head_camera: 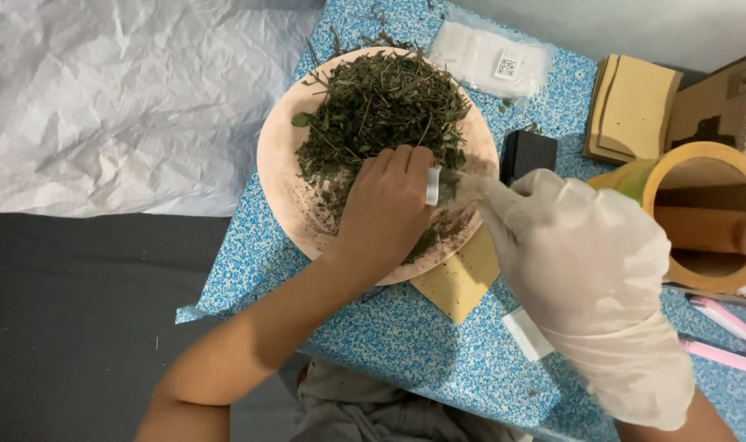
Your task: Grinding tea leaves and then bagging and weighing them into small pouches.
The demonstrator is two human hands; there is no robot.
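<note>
Head view, looking down: a bare left hand (pixel 387 205) pinches a small white sachet (pixel 433 186) over a pink plate (pixel 276 160) heaped with dried green herbs (pixel 377 102). The gloved right hand (pixel 581 258) grips the sachet's other end. Plate sits on a blue speckled table (pixel 406 336); wooden mortar (pixel 704 217) nearby.

The plate (pixel 285 176) sits on the table (pixel 406 344) near its 11 o'clock part, with a heap of dried herbs (pixel 377 102) in it. At the plate's 1 o'clock lies a packet of small bags (pixel 492 57); at 3 o'clock a small box (pixel 527 153). A wooden mortar (pixel 704 217) stands further toward 3 o'clock, a stack of envelopes (pixel 632 106) behind it. One envelope (pixel 463 282) lies under the plate's 5 o'clock rim.
</note>
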